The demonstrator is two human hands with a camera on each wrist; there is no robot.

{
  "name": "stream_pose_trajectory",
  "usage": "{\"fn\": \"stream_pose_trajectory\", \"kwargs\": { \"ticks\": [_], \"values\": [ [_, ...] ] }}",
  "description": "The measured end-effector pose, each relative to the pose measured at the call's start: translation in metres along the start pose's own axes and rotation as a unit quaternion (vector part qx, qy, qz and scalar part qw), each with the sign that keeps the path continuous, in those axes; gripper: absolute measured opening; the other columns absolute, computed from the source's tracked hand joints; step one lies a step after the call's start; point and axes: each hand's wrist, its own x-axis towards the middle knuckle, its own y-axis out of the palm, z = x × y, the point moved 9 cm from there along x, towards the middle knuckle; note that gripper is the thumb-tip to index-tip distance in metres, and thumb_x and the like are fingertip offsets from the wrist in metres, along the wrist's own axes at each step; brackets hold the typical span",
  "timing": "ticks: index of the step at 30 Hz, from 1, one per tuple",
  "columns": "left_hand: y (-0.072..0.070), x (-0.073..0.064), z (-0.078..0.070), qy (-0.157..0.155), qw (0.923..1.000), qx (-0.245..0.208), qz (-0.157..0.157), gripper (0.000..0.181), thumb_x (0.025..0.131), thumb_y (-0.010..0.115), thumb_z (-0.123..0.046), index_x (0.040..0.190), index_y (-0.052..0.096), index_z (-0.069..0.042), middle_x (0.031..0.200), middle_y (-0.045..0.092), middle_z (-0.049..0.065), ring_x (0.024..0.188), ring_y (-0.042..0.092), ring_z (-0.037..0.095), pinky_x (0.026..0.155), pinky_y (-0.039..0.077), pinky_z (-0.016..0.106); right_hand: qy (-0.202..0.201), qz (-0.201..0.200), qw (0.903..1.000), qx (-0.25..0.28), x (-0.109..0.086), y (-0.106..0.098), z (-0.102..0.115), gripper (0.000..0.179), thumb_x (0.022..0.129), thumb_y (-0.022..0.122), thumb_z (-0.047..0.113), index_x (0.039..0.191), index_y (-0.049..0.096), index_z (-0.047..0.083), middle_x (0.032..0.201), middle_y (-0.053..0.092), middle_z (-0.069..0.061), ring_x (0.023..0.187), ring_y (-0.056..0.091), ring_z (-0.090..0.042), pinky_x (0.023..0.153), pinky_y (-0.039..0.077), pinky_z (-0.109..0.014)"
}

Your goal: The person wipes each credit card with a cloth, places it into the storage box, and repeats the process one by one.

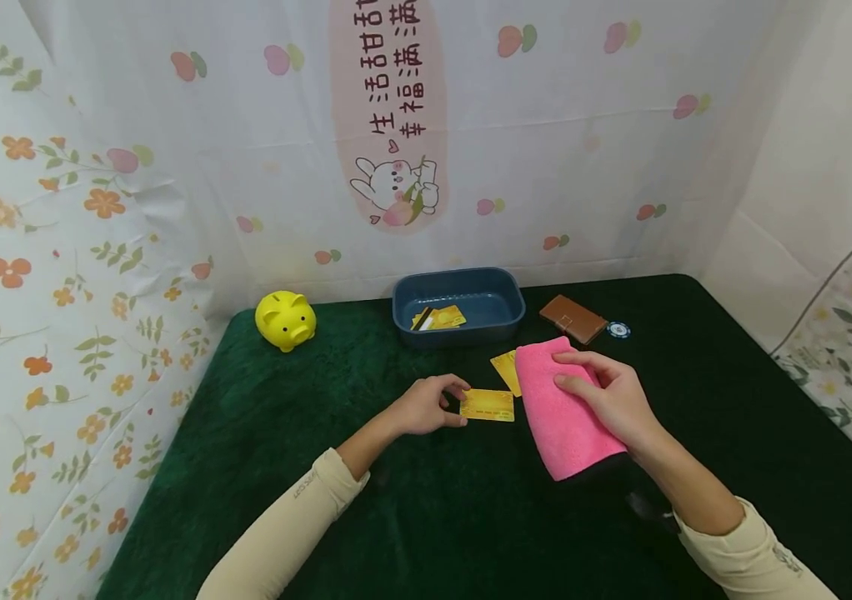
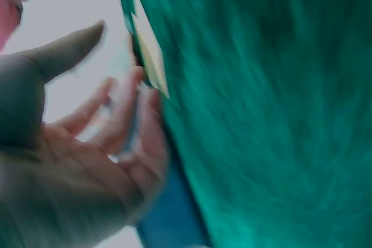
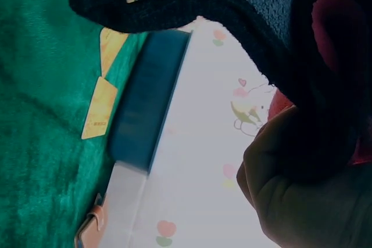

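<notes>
My left hand [image 1: 426, 406] is at the left end of a yellow bank card [image 1: 488, 405] on the green cloth. Its thumb and fingers are spread apart in the left wrist view, where the hand [image 2: 87, 143] is blurred; whether they touch the card is unclear. A second yellow card [image 1: 505, 372] lies behind, partly hidden by a pink towel [image 1: 557, 408]. My right hand [image 1: 613, 400] grips this folded towel, thumb on the pink face. Its dark underside [image 3: 145, 4] shows in the right wrist view, with the cards to its lower left.
At the back stands a blue bin [image 1: 459, 337] with several yellow cards [image 1: 441, 317] inside. A yellow piggy bank [image 1: 286, 321] is at the back left. Right of the bin lie a brown wallet [image 1: 571, 318] and a blue-white poker chip [image 1: 618, 330]. Printed curtains [image 1: 261, 167] enclose the table.
</notes>
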Motion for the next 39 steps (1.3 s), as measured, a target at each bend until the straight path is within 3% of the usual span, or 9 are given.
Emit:
{"fn": "stream_pose_trajectory", "kwargs": {
  "ticks": [3, 8, 14, 23, 29, 34, 39],
  "values": [
    [-0.009, 0.013, 0.005, 0.009, 0.9996, 0.003, -0.026, 0.055, 0.085, 0.081, -0.017, 0.134, 0.057, -0.008, 0.127, 0.062, 0.008, 0.103, 0.061, 0.023, 0.091, 0.052, 0.035, -0.01, -0.004, 0.9999, 0.004, -0.001, -0.002, 0.0, 0.04, 0.098, 0.065, 0.026, 0.133, 0.059, 0.008, 0.115, 0.056, -0.008, 0.082, 0.065, -0.021, 0.066, 0.059, -0.035],
    [-0.009, 0.025, 0.017, -0.032, 0.9987, 0.04, -0.009, 0.064, 0.082, 0.083, -0.025, 0.138, 0.055, -0.009, 0.132, 0.059, 0.01, 0.107, 0.058, 0.025, 0.093, 0.05, 0.038, -0.013, -0.015, 0.9998, -0.006, -0.002, -0.008, 0.0, 0.04, 0.097, 0.065, 0.027, 0.133, 0.059, 0.009, 0.113, 0.056, -0.007, 0.08, 0.066, -0.02, 0.065, 0.059, -0.034],
    [-0.006, 0.027, 0.022, -0.062, 0.9956, 0.071, 0.001, 0.061, 0.08, 0.085, -0.028, 0.133, 0.059, -0.011, 0.132, 0.056, 0.011, 0.105, 0.055, 0.023, 0.092, 0.048, 0.038, -0.003, -0.016, 0.9998, -0.012, -0.003, -0.009, -0.004, 0.044, 0.097, 0.066, 0.031, 0.134, 0.058, 0.01, 0.119, 0.054, -0.013, 0.08, 0.067, -0.021, 0.066, 0.059, -0.034],
    [-0.003, 0.026, 0.016, -0.061, 0.9927, 0.103, -0.006, 0.05, 0.079, 0.085, -0.028, 0.122, 0.064, -0.012, 0.126, 0.055, 0.01, 0.113, 0.05, 0.024, 0.098, 0.045, 0.041, -0.004, -0.013, 0.9998, -0.013, -0.003, -0.009, -0.002, 0.042, 0.097, 0.065, 0.03, 0.133, 0.058, 0.01, 0.12, 0.053, -0.014, 0.081, 0.065, -0.021, 0.067, 0.059, -0.034],
    [-0.004, 0.024, 0.014, -0.054, 0.9939, 0.094, -0.02, 0.049, 0.077, 0.087, -0.023, 0.117, 0.06, -0.013, 0.119, 0.058, 0.008, 0.106, 0.053, 0.022, 0.092, 0.047, 0.038, -0.009, -0.008, 0.9999, -0.007, -0.003, -0.009, -0.001, 0.038, 0.098, 0.064, 0.027, 0.131, 0.06, 0.01, 0.117, 0.053, -0.013, 0.081, 0.065, -0.02, 0.066, 0.059, -0.034],
    [-0.005, 0.022, 0.013, -0.054, 0.9961, 0.067, -0.019, 0.045, 0.079, 0.086, -0.019, 0.112, 0.057, -0.013, 0.107, 0.064, 0.004, 0.091, 0.058, 0.017, 0.08, 0.048, 0.033, -0.003, -0.012, 0.9999, -0.009, -0.004, -0.011, -0.003, 0.041, 0.097, 0.065, 0.03, 0.133, 0.059, 0.011, 0.121, 0.052, -0.015, 0.083, 0.065, -0.021, 0.067, 0.059, -0.034],
    [-0.003, 0.023, 0.013, -0.047, 0.9981, 0.034, -0.021, 0.04, 0.082, 0.082, -0.014, 0.112, 0.056, -0.012, 0.099, 0.071, 0.002, 0.085, 0.065, 0.011, 0.076, 0.052, 0.029, -0.005, -0.014, 0.9999, -0.006, -0.004, -0.011, -0.004, 0.04, 0.097, 0.066, 0.031, 0.132, 0.06, 0.012, 0.12, 0.053, -0.013, 0.082, 0.066, -0.021, 0.067, 0.059, -0.034]
  ]
}}
